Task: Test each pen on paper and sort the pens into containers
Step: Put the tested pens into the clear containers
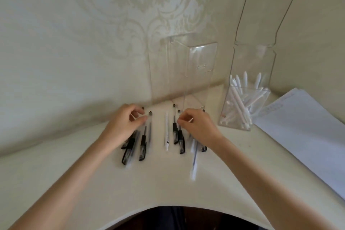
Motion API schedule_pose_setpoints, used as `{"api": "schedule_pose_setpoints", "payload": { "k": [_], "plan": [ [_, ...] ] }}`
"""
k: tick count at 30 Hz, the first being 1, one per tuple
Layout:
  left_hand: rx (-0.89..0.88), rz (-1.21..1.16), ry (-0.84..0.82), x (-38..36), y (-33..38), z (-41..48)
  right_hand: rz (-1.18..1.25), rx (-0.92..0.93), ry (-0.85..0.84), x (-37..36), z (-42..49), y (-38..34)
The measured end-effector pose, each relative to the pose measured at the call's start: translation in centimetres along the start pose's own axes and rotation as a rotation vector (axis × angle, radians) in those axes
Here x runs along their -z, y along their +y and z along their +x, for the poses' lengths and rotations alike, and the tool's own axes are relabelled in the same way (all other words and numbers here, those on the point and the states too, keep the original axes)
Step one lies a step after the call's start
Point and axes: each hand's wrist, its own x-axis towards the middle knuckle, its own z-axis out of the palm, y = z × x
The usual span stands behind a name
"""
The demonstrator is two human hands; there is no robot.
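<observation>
- The left hand (124, 124) is at the middle of the frame, a little to the left, over a group of pens with black caps (142, 147) that lie on the table (74, 173).
- Its fingers are curled, and the thumb and forefinger come close together at the upper end of one clear pen. I cannot tell if they really pinch this pen or only touch it.
- The right hand (199, 127) is at the middle, a little to the right, with the fingers also curled and their tips together over two more black-capped pens.
- A thin pale thing shows beside its knuckles. I cannot tell what it is, or if the hand holds it.
- Between the two hands lies one white pen (166, 136), apart from the others.
- Below the right hand lies a blurred pen (194, 160) with a pale body, pointing to the lower edge.
- Behind the hands, at the centre, stands a tall clear empty container (186, 73), against the patterned wall (93, 24).
- At the right of it stands a second container (242, 123), with its lid up; several white pens (238, 102) stand inside.
- A stack of paper (308, 127) lies at the right edge, near this second container.
</observation>
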Motion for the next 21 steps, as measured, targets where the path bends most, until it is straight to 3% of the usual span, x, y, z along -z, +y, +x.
{"api": "schedule_pose_setpoints", "payload": {
  "k": [7,10,12,17,21],
  "plan": [
    [0.120,0.134,0.116,0.7,-4.1,-1.3,-0.595,-0.052,0.006,-4.7,1.9,-2.8],
    [0.173,0.207,0.078,0.8,-4.6,-1.7,-0.640,-0.084,0.013,-5.5,2.3,-3.4],
    [0.180,0.237,0.055,0.8,-4.5,-1.6,-0.549,-0.096,0.000,-5.7,2.5,-3.4],
    [0.238,0.274,0.016,0.2,-3.4,-1.4,0.192,-0.169,-0.019,-3.1,2.5,-2.9],
    [0.302,0.386,-0.111,-0.2,-1.7,-0.6,0.374,-0.103,0.042,0.1,1.4,-2.4]
  ]
}}
